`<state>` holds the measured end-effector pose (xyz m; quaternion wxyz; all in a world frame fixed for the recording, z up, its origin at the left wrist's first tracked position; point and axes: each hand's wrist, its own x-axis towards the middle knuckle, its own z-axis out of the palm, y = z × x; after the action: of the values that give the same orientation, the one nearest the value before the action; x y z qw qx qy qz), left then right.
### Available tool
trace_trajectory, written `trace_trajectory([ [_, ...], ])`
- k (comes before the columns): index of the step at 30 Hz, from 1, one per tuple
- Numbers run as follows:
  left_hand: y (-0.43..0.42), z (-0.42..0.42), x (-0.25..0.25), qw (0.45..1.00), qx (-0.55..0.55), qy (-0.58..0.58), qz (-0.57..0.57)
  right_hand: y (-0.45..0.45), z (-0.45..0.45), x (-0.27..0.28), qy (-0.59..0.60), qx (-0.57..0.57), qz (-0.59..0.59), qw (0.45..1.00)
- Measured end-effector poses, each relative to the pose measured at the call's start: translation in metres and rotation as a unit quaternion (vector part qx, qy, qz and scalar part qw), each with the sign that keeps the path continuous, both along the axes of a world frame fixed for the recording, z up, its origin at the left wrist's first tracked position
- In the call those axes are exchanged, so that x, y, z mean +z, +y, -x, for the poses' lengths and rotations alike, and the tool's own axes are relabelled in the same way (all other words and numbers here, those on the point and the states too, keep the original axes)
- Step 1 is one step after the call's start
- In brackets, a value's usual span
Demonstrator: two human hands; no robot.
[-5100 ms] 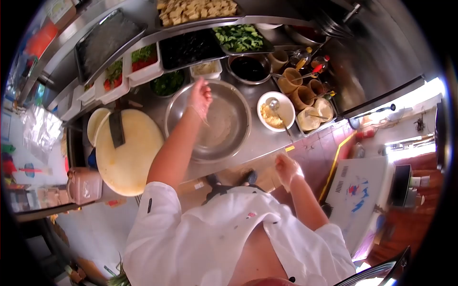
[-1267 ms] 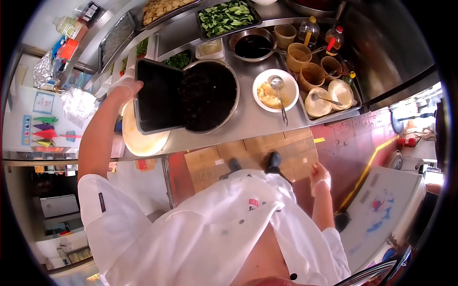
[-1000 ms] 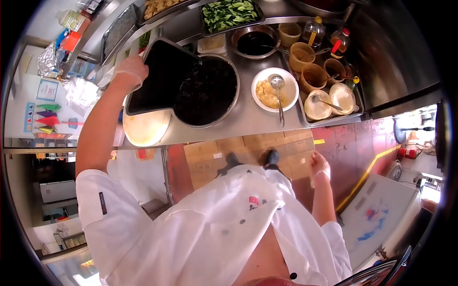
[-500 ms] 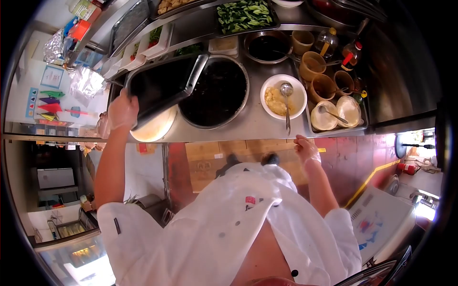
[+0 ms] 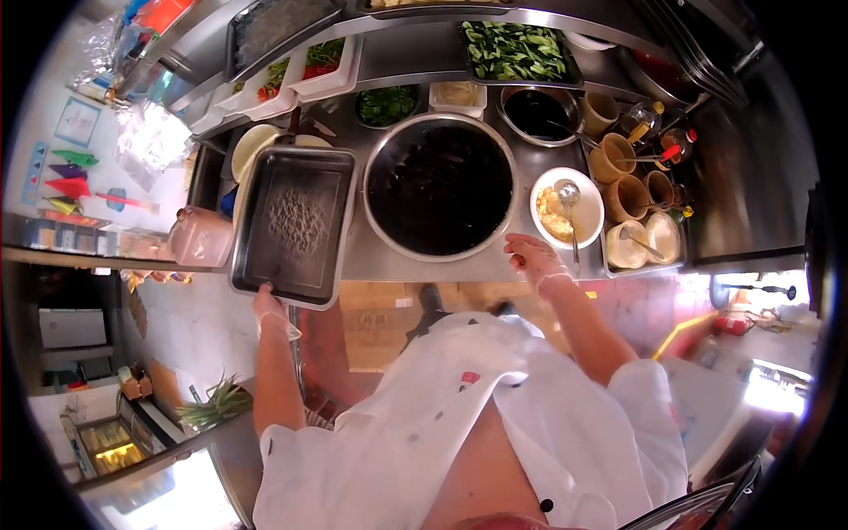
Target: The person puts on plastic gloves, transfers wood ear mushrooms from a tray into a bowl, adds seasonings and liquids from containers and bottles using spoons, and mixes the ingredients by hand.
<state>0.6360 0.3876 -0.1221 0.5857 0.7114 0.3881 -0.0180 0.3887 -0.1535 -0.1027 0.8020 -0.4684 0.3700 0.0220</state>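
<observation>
At the left of the counter, my left hand (image 5: 272, 314), in a clear glove, grips the near rim of a dark rectangular metal tray (image 5: 325, 225). Pale specks or drops cover the middle of its bottom. Right of it sits a large round steel basin (image 5: 378, 231) with dark contents, which I cannot make out. My right hand (image 5: 539, 262), also gloved, hovers by the counter's front edge, fingers apart and loosely bent. A small dark red spot shows at the fingers; I cannot tell what it is. Closest to this hand is a white bowl (image 5: 597, 210) of yellowish chopped food with a spoon (image 5: 570, 199).
Brown cups (image 5: 611, 157) and two pale-filled containers (image 5: 626, 247) stand in a tray at right, beside bottles (image 5: 643, 119). Behind are a steel bowl (image 5: 539, 113) of dark liquid, a tray of cut greens (image 5: 517, 51) and white tubs (image 5: 322, 75) of vegetables. A shelf edge overhangs the back.
The tray has come down from its tilt over the basin's left side and now lies flatter, left of the basin. My right hand has moved left, its fingers spreading from a pinch. The view has shifted.
</observation>
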Motion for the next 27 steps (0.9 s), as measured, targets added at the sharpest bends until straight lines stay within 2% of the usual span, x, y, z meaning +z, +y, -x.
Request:
trace_trajectory([
  [1,0.002,-0.006,-0.014,0.997,0.025,0.015,0.067,0.012,-0.011,0.006,0.001,0.011,0.013,1.000],
  [4,0.003,-0.031,-0.059,0.981,0.070,0.050,0.172,0.041,-0.044,0.011,0.036,0.007,0.041,0.999],
  [5,0.001,-0.041,-0.076,0.975,0.055,0.036,0.214,0.052,-0.049,0.012,0.049,0.010,0.050,0.997],
  [8,-0.002,-0.064,-0.120,0.970,0.066,0.058,0.225,0.072,-0.068,0.021,0.080,0.020,0.082,0.993],
  [11,-0.010,-0.070,-0.115,0.961,0.069,0.094,0.249,0.084,-0.065,0.028,0.098,0.005,0.092,0.991],
  [13,-0.036,-0.055,-0.067,0.970,0.030,0.136,0.201,0.078,-0.059,0.030,0.120,-0.021,0.094,0.988],
  [14,-0.041,-0.043,-0.065,0.962,-0.003,0.147,0.230,0.076,-0.054,0.028,0.131,-0.033,0.091,0.987],
  [15,-0.046,-0.031,-0.064,0.952,-0.037,0.158,0.258,0.068,-0.047,0.025,0.125,-0.038,0.114,0.985],
  [16,-0.050,-0.022,-0.072,0.923,-0.082,0.159,0.340,0.059,-0.041,0.023,0.130,-0.074,0.110,0.983],
  [17,-0.070,-0.002,-0.052,0.895,-0.354,0.104,0.252,0.049,-0.036,0.021,0.135,-0.108,0.105,0.979],
  [18,-0.091,0.019,-0.031,0.789,-0.596,0.035,0.144,0.039,-0.030,0.017,0.138,-0.143,0.100,0.975],
  [19,-0.111,0.023,-0.035,0.809,-0.524,0.111,0.244,0.024,-0.022,0.005,0.128,-0.184,0.083,0.971],
  [21,-0.155,0.019,-0.055,0.797,-0.346,0.263,0.419,-0.004,-0.013,-0.001,0.135,-0.218,0.100,0.961],
  [24,-0.208,0.010,-0.098,0.841,-0.250,0.204,0.434,-0.057,-0.006,-0.018,0.156,-0.234,0.163,0.946],
  [25,-0.217,0.007,-0.106,0.854,-0.250,0.182,0.418,-0.071,-0.011,-0.010,0.138,-0.246,0.166,0.945],
  [27,-0.231,-0.002,-0.116,0.879,-0.248,0.135,0.384,-0.115,-0.019,-0.030,0.105,-0.252,0.176,0.946],
])
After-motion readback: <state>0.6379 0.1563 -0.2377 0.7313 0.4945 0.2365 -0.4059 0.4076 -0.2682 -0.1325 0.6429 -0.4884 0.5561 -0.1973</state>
